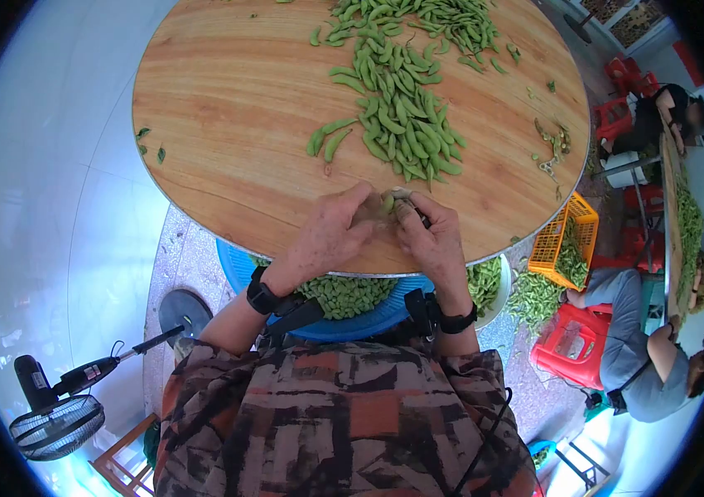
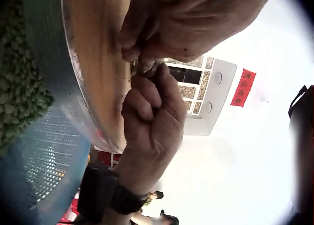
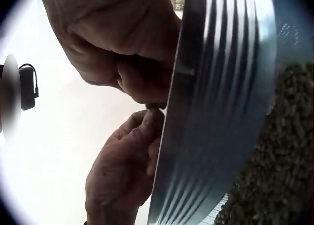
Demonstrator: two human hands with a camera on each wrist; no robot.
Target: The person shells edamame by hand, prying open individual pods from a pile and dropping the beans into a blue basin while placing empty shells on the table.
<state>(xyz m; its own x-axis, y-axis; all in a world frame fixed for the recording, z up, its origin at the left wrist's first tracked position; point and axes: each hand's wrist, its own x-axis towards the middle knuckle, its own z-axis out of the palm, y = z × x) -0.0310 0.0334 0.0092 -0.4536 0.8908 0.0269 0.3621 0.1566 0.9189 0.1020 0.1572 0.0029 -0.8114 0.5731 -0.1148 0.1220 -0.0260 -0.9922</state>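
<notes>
Shelling, in all likelihood; well along, yet far from finished. Done: broad bed of shelled beans in the blue basin. Left: long heap of whole pods on the round table, with more in the yellow crate and the white bowl. In progress: one green pod, above the table's near edge, between left hand and right hand.

Count, in descending size:
- Round table, wood-grained: one.
- Blue basin: one, partly beneath the table's near edge.
- Yellow crate: one, right of the table; pods inside, others on the floor just beside.
- White bowl: one, below the table's edge, near the right forearm.
- Hands at work: two. Left, fingers curled, pinching the green pod; right, thumb and fingers apparently closed on the same pod, exact grip partly hidden by knuckles and shadow.
- Whole pods, table: many dozens, overlapping, beyond exact count; a few at the heap's left flank.
- Shelled beans: too many and too small for counting.
</notes>
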